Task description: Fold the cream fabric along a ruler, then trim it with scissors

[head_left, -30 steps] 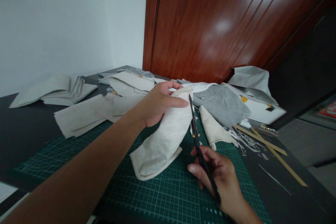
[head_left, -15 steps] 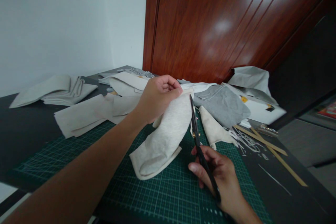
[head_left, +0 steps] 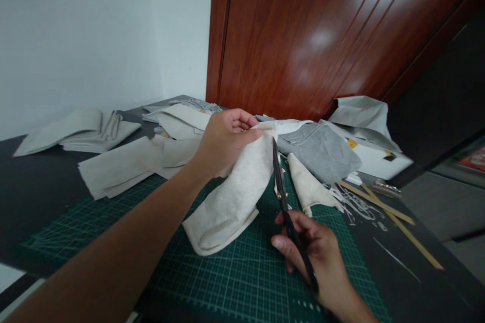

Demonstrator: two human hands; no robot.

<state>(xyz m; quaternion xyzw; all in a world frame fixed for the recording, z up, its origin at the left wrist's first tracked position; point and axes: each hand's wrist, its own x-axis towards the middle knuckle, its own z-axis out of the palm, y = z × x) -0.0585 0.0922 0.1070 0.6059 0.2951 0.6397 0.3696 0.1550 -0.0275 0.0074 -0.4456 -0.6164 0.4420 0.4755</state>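
Observation:
My left hand (head_left: 231, 136) pinches the top edge of a cream piece of fabric (head_left: 235, 197) between thumb and fingers. The fabric hangs down over the green cutting mat (head_left: 242, 282), its lower end curved with a stitched-looking border. In my right hand (head_left: 314, 247) is a pair of black scissors (head_left: 282, 186), gripped by the handles. Their blades point away from me, tips at the fabric's upper right edge near my left fingertips. Whether the tips touch the cloth I cannot tell.
Folded cream cloths (head_left: 83, 131) and flat fabric pieces (head_left: 121, 166) lie on the left. Grey fabric (head_left: 318, 149), a small cream piece (head_left: 310, 186), white thread scraps (head_left: 359, 204) and wooden strips (head_left: 401, 232) lie on the right. A reddish wooden door (head_left: 295, 35) stands behind.
The held fabric has shifted slightly left, its lower end swinging a little up and left. The scissors' tips have moved slightly left with it. Both hands keep their hold.

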